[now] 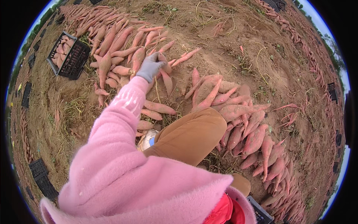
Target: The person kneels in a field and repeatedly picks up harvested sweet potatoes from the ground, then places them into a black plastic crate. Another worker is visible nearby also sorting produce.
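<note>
My left hand, in a grey glove, reaches out at the near end of a long row of sweet potatoes. Its fingers close around one reddish sweet potato, partly hidden by the glove. Just below it, another sweet potato lies on the soil. Thin sweet potatoes are spread to the right of the hand. Beside my bent knee is a second heap of sweet potatoes, soil-smeared, which trails away to the lower right. My right hand is out of view.
A black plastic crate holding sweet potatoes stands left of the row. Near my shoe lie a few loose sweet potatoes. Part of another crate shows at the bottom right. Dry vines litter the soil, and more crates stand at left.
</note>
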The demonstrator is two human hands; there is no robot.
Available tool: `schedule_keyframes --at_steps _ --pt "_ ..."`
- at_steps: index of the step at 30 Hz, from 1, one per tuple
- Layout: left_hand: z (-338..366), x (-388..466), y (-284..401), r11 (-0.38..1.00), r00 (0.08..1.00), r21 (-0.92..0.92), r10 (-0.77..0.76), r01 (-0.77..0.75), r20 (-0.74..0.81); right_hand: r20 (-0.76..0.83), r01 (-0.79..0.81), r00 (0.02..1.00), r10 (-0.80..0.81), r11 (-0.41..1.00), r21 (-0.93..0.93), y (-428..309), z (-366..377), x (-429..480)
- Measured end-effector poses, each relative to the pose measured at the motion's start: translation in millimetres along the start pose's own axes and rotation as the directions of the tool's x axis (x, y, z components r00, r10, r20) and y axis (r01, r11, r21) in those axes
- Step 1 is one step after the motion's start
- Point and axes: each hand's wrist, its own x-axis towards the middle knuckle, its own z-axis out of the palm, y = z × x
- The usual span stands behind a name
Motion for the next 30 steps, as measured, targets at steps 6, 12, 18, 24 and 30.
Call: schedule_keyframes --at_steps 6,12,18,24,30 --pt "-102.5 -6.2 -2.2 0.767 0.985 -0.637 -0.160 0.082 -0.066 0.017 0.006 1.000 -0.007 1.000 0.011 -2.7 3.9 -3.1" --pt "-121.4 -2.8 -42.9 0.751 0.748 -0.654 -0.485 0.092 -0.452 0.043 0.049 0.998 -0.049 0.999 0.002 -3.5 -6.7 -5.8" --pt "-126.9 -50.6 -60.7 0.740 0.722 -0.334 -0.661 0.584 -0.202 0.058 0.073 0.996 -0.072 0.997 -0.012 -7.8 -15.9 -8.6" --pt "-37.7 -135.4 -83.7 0.568 0.967 0.815 -0.124 -0.115 0.223 0.078 0.094 0.993 -0.092 0.995 -0.022 -8.2 -17.0 -13.1" --pt "59.5 -152.9 -92.7 0.171 0.906 0.937 -0.252 -0.305 0.341 0.092 0.101 0.991 -0.099 0.995 -0.012 -6.2 -18.2 -17.0"
